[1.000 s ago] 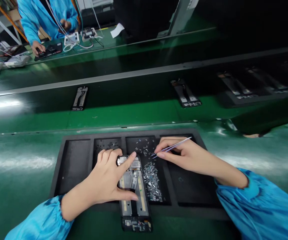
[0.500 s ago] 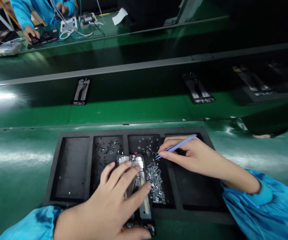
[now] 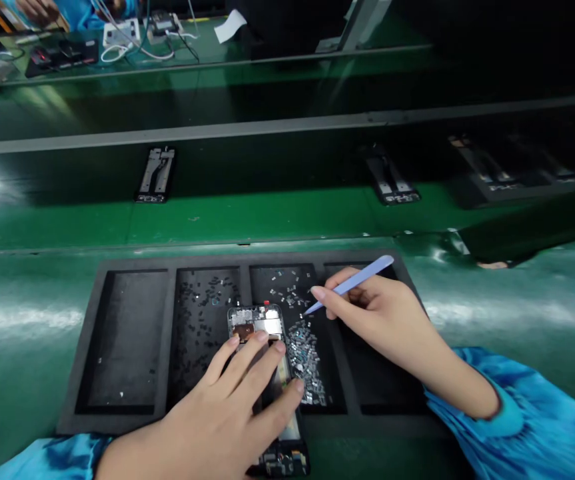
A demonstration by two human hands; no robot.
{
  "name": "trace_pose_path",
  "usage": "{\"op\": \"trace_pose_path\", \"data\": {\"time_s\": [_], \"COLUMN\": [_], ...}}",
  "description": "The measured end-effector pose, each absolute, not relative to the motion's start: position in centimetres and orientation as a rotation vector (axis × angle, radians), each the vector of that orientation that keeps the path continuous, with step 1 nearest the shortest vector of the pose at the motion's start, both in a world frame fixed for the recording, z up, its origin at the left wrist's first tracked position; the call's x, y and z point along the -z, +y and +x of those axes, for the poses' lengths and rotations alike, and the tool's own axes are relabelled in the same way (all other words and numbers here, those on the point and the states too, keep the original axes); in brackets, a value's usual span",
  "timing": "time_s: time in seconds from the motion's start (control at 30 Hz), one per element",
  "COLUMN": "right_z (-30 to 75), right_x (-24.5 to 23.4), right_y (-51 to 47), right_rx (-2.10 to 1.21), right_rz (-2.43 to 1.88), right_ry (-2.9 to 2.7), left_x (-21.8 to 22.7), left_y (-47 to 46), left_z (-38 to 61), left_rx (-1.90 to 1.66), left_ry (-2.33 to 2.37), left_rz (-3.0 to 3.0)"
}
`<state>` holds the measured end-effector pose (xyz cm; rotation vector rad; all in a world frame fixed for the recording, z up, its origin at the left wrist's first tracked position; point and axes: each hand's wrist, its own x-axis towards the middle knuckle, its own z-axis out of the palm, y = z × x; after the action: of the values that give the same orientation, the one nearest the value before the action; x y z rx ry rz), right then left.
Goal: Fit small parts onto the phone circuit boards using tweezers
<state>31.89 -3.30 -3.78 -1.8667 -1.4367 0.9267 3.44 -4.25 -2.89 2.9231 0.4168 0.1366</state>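
An opened phone frame lies lengthwise across a black foam tray with several compartments. My left hand rests flat on the frame, fingers stretched out and spread over its middle. My right hand pinches blue tweezers, whose tips touch down among the small metal parts in the compartment right of the frame. A second scatter of tiny dark parts fills the compartment left of the frame. Both sleeves are bright blue.
The tray sits on a glossy green bench. Beyond it runs a conveyor belt carrying other phone frames and a dark tray. At the far left back, another person's hand is near devices and cables.
My left hand slid down the frame from its top end and flattened over its middle, uncovering the upper end. The tweezers' tips shifted slightly within the parts compartment. The view tilted a little.
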Motion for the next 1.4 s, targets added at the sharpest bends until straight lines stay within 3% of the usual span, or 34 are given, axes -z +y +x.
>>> {"op": "trace_pose_path", "data": {"time_s": [0.67, 1.03, 1.23, 1.4], "right_z": [32.0, 30.8, 29.4, 26.0], "right_x": [4.4, 2.7, -0.3, -1.0], "right_y": [-2.8, -4.3, -4.0, -0.8], "right_rx": [-0.982, -0.742, -0.636, -0.844], "right_rz": [-1.783, -1.778, -1.547, -1.365], "right_ry": [-1.462, -1.661, -1.798, -1.982], "left_x": [2.8, 3.4, 3.3, 3.6], "left_y": [-4.9, -5.1, -5.2, -5.4], "left_z": [3.5, 3.4, 3.3, 3.2], "left_rx": [-0.078, -0.179, -0.176, -0.225], "left_ry": [0.505, 0.518, 0.517, 0.541], "left_rz": [2.691, 2.698, 2.687, 2.660]}}
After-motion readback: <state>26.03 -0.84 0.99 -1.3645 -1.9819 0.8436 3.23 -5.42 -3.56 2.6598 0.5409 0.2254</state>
